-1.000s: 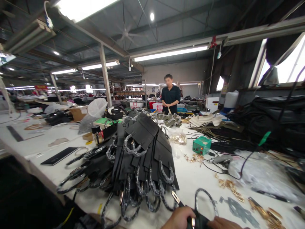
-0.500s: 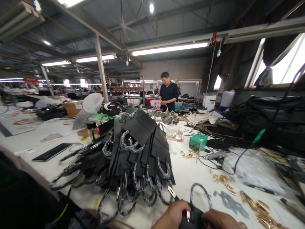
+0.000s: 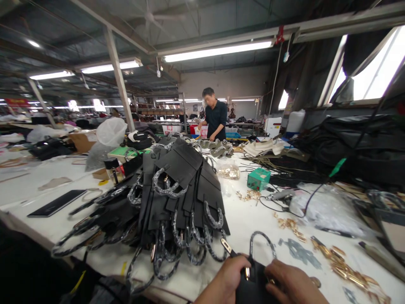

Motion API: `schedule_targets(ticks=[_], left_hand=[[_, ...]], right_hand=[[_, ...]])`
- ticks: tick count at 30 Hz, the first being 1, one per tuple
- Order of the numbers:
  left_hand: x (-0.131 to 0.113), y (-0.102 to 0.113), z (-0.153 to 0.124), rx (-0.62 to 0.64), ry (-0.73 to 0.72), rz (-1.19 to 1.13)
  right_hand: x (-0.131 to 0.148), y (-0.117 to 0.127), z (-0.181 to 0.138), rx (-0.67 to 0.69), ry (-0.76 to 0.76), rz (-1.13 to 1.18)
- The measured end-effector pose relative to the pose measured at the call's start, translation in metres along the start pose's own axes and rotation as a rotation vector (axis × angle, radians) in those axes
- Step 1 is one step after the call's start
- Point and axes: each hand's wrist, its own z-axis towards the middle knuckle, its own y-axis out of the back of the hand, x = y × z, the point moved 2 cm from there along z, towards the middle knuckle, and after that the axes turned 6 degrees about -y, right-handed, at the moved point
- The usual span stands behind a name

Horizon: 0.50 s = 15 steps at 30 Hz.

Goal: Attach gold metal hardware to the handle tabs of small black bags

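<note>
At the bottom edge, my left hand [image 3: 229, 278] and my right hand [image 3: 289, 283] are both closed on a black leather piece [image 3: 253, 283]. A wrapped loop handle [image 3: 262, 245] and a strap with a gold metal tip [image 3: 226, 246] stick up from it. Just beyond my hands lies a big pile of black leather panels with wrapped handles [image 3: 177, 198] on the white table [image 3: 249, 219].
Gold metal fittings [image 3: 338, 266] lie scattered at the right. A green box [image 3: 258, 179], cables, a hand tool [image 3: 280, 195] and clear plastic bags sit mid-table. A black flat strip [image 3: 57, 203] lies at the left. A person in a dark shirt [image 3: 215, 120] stands at the far end.
The view has tilted down and right, so both hands show more fully. They stay gripped on the black piece. The person at the far end has reached toward the left.
</note>
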Motion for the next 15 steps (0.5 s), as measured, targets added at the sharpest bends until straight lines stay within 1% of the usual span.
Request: schedule_targets(ticks=[3, 5, 7, 10, 15], left_hand=[[-0.002, -0.002, -0.009, -0.022, 0.066, 0.032], [-0.001, -0.002, -0.012, -0.035, 0.111, 0.057], [0.000, -0.001, -0.011, -0.028, 0.124, 0.066], [0.001, -0.001, -0.008, -0.024, 0.106, 0.071], [-0.002, -0.002, -0.010, -0.016, 0.060, 0.082]], right_hand=[[0.005, 0.016, -0.007, 0.018, -0.056, 0.023], [0.005, 0.023, -0.009, 0.027, -0.025, 0.044], [0.001, 0.025, -0.009, 0.036, -0.020, 0.058], [-0.004, 0.023, -0.008, 0.039, -0.004, 0.066], [-0.003, 0.024, -0.010, 0.040, 0.052, -0.017]])
